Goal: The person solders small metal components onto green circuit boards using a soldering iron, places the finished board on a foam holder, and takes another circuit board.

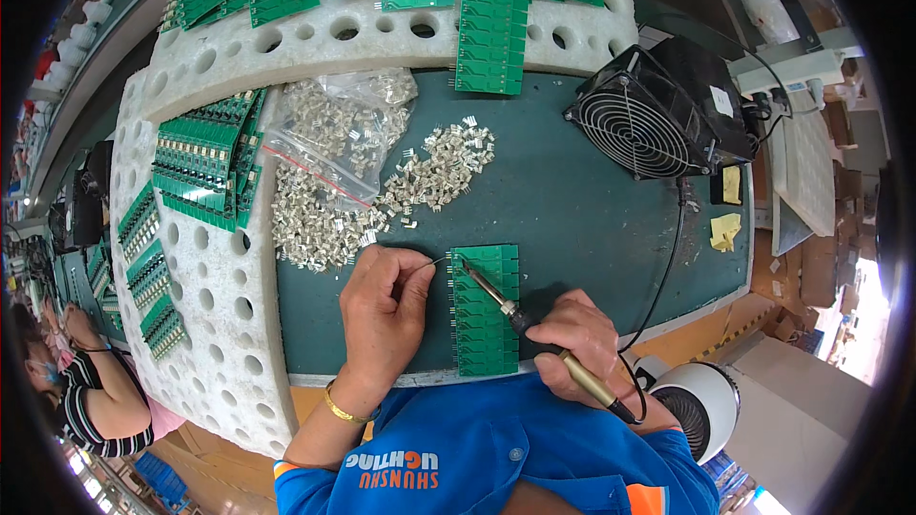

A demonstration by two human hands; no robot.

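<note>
A green circuit board panel [485, 339] lies on the dark green work mat at the front edge. My right hand [577, 336] grips a soldering iron [503, 302], its tip at the panel's upper left corner. Between the pinched thumb and forefinger of my left hand [386, 300] is a thin solder wire [440, 259], its end reaching toward the iron's tip. Whether wire and tip touch is too small to tell. Beyond my left hand spreads a heap of small white connectors [320, 229], with a clear zip bag [334, 133] of more on it.
A black fan [634, 124] stands at the back right, its cord running past my right hand. White foam boards [215, 296] with holes hold populated boards [196, 157] at left and bare green panels [491, 24] at back. Another person [105, 391] works at far left.
</note>
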